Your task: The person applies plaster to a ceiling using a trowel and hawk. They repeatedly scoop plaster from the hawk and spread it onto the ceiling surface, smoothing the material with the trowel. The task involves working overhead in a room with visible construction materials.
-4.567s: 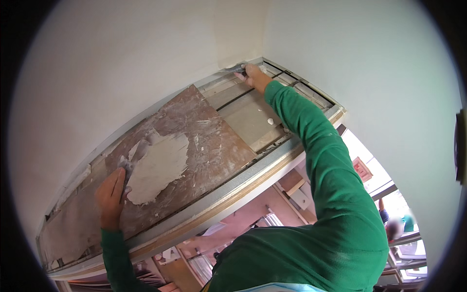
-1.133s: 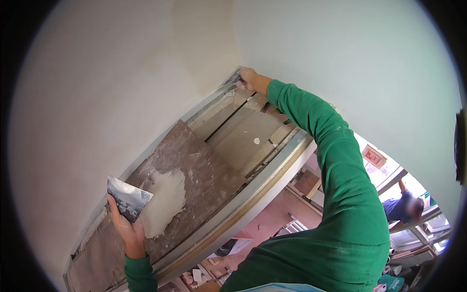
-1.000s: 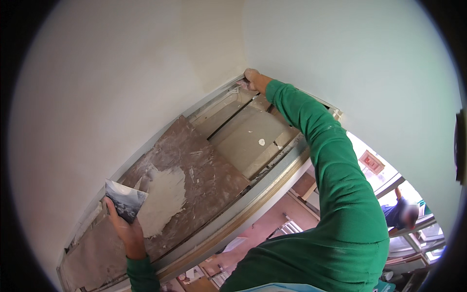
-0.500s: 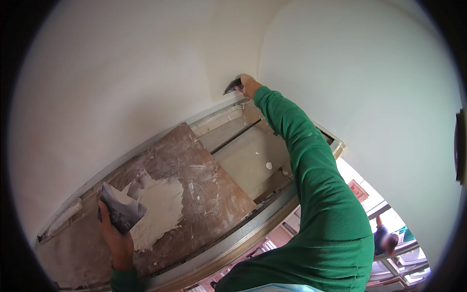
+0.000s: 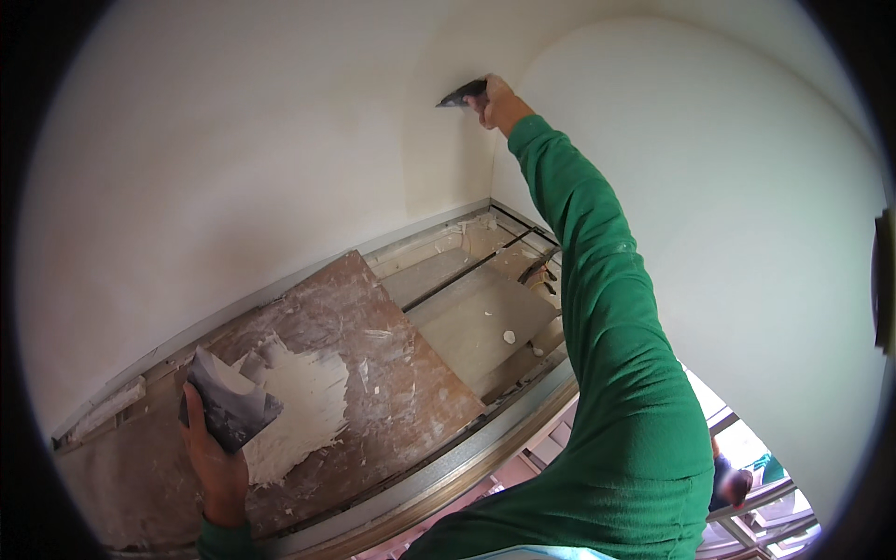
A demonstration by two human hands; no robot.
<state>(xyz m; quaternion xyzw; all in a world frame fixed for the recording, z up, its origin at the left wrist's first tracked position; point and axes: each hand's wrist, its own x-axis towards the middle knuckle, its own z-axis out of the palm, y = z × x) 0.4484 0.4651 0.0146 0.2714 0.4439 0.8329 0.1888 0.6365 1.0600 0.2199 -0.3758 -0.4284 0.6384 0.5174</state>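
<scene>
High up near the wall corner, my right hand grips a dark putty knife, its blade against or very close to the white wall. My left hand is low on the left, fingers closed round a broad grey putty knife with white filler on its upper edge. That blade is just above a brown board, beside a thick spread of white putty. Smears of the same filler mark the board.
Beyond the board, an open framed recess has dark bars across it and white specks inside. A tool with dark handles lies near its far end. A second white wall rises at right. Another person is below at lower right.
My right hand has moved up the wall with its putty knife, uncovering the recess's far end. My left hand and its knife have shifted slightly left.
</scene>
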